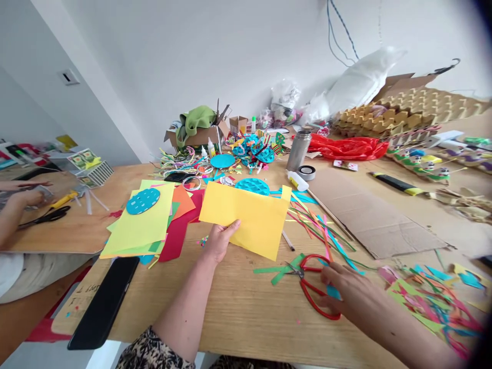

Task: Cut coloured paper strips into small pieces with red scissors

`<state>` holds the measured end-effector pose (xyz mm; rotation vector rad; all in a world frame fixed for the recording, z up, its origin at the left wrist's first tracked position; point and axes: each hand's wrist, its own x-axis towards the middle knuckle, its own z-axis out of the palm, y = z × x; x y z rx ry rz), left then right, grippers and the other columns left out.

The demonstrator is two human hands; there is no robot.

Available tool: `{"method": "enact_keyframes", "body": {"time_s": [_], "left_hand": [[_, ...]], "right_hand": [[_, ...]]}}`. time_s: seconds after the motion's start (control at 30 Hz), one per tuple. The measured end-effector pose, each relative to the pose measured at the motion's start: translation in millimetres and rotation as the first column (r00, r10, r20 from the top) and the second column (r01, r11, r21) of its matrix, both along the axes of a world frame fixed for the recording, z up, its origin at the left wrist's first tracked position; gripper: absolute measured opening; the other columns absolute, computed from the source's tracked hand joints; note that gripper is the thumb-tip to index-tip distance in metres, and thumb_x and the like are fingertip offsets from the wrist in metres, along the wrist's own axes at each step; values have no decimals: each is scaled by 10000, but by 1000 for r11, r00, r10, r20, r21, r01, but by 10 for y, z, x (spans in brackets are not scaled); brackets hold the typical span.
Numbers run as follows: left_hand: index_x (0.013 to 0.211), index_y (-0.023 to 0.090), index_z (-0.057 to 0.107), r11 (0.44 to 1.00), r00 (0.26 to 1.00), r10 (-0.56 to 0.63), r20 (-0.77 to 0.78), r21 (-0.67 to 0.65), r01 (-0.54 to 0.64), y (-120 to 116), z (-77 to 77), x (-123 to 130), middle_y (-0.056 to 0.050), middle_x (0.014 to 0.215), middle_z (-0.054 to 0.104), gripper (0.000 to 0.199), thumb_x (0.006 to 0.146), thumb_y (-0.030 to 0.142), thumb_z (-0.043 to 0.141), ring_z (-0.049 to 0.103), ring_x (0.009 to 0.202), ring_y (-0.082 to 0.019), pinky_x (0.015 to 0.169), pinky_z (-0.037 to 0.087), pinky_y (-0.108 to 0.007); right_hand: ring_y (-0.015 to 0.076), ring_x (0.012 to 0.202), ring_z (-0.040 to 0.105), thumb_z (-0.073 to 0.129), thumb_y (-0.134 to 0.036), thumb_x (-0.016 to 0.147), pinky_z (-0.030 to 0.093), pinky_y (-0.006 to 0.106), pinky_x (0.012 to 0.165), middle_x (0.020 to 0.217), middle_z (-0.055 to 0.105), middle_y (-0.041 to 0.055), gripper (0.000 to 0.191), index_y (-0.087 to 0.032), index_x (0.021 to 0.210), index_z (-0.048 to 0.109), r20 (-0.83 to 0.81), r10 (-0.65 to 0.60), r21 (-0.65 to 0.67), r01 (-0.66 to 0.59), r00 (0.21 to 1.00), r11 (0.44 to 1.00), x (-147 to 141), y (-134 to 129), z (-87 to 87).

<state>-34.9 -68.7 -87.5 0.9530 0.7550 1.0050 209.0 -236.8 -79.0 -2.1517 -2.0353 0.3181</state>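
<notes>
My left hand (pixel 221 241) pinches the lower edge of a sheet of yellow paper (pixel 246 212), thumb on top, holding it raised over the table. The sheet is rectangular, with a small tab sticking up at its right corner. To the right, my right hand (pixel 342 289) has its fingers around the large red handles of a pair of scissors (pixel 307 282), low over the wooden table. Their small metal tips point left, across strips of green paper (pixel 282 271). A bit of blue paper shows between the handles and my fingers.
Left lie stacked coloured papers (pixel 134 230) with a blue oval, and a black phone (pixel 105 302). Paper scraps (pixel 430 302) and cardboard (pixel 369 215) are right. A metal bottle (pixel 299 151) stands behind. Another person's hand (pixel 33 197) works at far left.
</notes>
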Motion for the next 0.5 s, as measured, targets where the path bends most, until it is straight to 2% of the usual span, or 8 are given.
{"method": "enact_keyframes", "body": {"time_s": [0.07, 0.1, 0.23, 0.33, 0.5], "left_hand": [[1023, 129, 684, 1000, 1000, -7, 5, -24, 7, -5, 9, 4, -105, 1001, 716, 440, 644, 335, 769, 639, 1005, -277, 936, 455, -429], [1015, 129, 686, 999, 1000, -6, 7, -34, 7, -7, 15, 6, -103, 997, 718, 430, 645, 331, 770, 644, 993, -274, 926, 462, -424], [999, 129, 688, 997, 999, 34, 30, -68, -32, -15, 31, 16, -103, 987, 719, 411, 640, 310, 775, 658, 954, -262, 883, 495, -399], [946, 121, 693, 993, 997, 70, 35, -93, -67, -11, 48, 15, -103, 923, 728, 378, 628, 305, 781, 677, 888, -259, 801, 535, -379], [916, 127, 669, 991, 995, 86, 44, -111, -81, 18, 89, -5, -99, 875, 727, 349, 643, 325, 761, 695, 765, -257, 568, 561, -319]], "right_hand": [[228, 754, 655, 609, -226, 729, 469, 287, 605, 804, 670, 65, 32, -202, 708, 608, -8, 44, -52, -44, 999, 998, -16, -59, -69], [228, 746, 653, 568, -219, 760, 465, 289, 603, 790, 666, 72, 81, -198, 687, 593, -13, 46, -53, -47, 999, 997, -20, -69, -94], [226, 683, 645, 460, -198, 813, 454, 297, 583, 708, 650, 73, 203, -204, 620, 525, -48, 62, -1, -62, 997, 998, -22, -82, -120], [217, 632, 634, 440, -218, 822, 457, 293, 554, 674, 635, 65, 218, -214, 613, 501, -91, 63, 2, -63, 994, 998, -6, -128, -60], [170, 490, 547, 471, -311, 830, 433, 272, 473, 605, 586, 27, 241, -240, 606, 527, -154, 103, 55, -96, 983, 994, 117, -246, 108]]}}
